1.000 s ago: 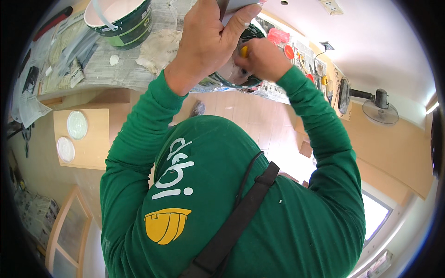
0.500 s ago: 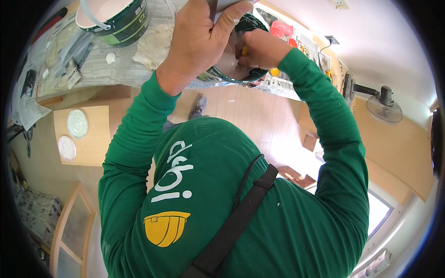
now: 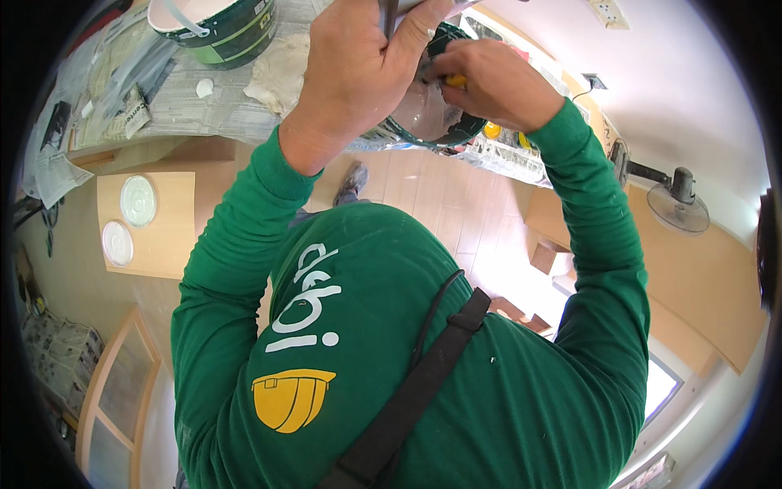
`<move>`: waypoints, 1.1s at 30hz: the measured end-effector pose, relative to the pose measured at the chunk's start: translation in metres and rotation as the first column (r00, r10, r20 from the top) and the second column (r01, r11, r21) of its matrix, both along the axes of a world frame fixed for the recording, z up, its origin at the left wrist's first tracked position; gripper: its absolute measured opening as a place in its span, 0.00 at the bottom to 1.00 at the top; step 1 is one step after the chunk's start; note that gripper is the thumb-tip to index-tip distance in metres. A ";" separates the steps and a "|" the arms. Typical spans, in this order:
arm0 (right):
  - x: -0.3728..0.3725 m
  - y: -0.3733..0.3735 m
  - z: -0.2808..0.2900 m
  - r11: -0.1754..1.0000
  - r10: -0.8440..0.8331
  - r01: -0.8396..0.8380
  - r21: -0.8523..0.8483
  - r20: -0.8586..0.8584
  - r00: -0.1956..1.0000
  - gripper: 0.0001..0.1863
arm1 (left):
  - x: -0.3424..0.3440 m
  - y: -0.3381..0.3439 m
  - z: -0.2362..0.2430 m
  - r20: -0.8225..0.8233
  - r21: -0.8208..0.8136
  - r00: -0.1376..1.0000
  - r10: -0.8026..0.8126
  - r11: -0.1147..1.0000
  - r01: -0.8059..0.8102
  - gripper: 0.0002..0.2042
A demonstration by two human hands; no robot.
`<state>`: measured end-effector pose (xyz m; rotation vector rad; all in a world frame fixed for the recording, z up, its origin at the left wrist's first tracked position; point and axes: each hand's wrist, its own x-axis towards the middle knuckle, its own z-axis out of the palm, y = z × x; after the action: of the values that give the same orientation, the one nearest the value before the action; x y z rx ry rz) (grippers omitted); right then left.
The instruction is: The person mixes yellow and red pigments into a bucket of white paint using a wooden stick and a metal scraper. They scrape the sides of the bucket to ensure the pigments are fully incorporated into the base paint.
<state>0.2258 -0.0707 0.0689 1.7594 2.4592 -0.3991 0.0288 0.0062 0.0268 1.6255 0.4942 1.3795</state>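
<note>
My left hand [image 3: 346, 90] is closed on a flat grey metal tool [image 3: 391, 15], which the top edge of the picture cuts off. Just right of it stands a dark green bucket [image 3: 470, 133] with pinkish-grey paste [image 3: 423, 112] inside. My right hand [image 3: 501, 85] is over the bucket's right side, fingers wrapped round a yellow-handled tool [image 3: 456, 81]. The working end of that tool is hidden by my hand and the bucket.
A second green bucket [image 3: 236, 39] with a white handle stands at the left on the paper-covered table [image 3: 195, 122], near a crumpled cloth [image 3: 281, 75]. Two white lids [image 3: 137, 201] lie on a board [image 3: 167, 244] below. A fan [image 3: 678, 204] is at right.
My right hand has moved right, away from the bucket's middle, with the yellow-handled tool. My left hand keeps its grip and sits slightly further right in view. The whole view has shifted a little.
</note>
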 end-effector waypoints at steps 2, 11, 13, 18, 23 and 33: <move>0.006 0.004 -0.026 0.994 -0.085 0.091 -0.063 0.087 0.993 0.14 | 0.001 -0.003 0.001 -0.007 0.001 1.000 0.012 1.000 -0.012 0.14; 0.008 0.008 -0.054 0.990 -0.136 0.131 0.043 0.124 0.983 0.15 | 0.001 -0.008 -0.002 0.002 0.064 0.994 0.112 0.992 -0.112 0.15; 0.008 0.004 -0.060 0.984 -0.117 0.137 -0.114 0.163 0.980 0.14 | 0.004 -0.005 -0.003 0.019 0.114 0.990 0.138 0.984 -0.139 0.15; 0.002 0.020 -0.038 0.975 -0.219 0.222 0.002 0.158 0.963 0.16 | 0.003 -0.004 0.001 0.052 0.059 0.993 0.105 0.992 -0.109 0.15; -0.004 0.012 -0.054 0.945 -0.260 0.268 -0.188 0.066 0.963 0.19 | -0.001 -0.003 0.002 0.009 0.020 0.998 0.058 0.998 -0.058 0.15; -0.008 0.012 -0.040 0.888 -0.417 0.417 -0.192 0.046 0.908 0.18 | -0.001 -0.003 0.008 -0.050 0.015 0.997 0.067 0.998 -0.066 0.16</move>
<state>0.2176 -0.0589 0.0290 2.1854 1.9378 -0.6472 0.0282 0.0029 0.0352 1.6710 0.5744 1.3956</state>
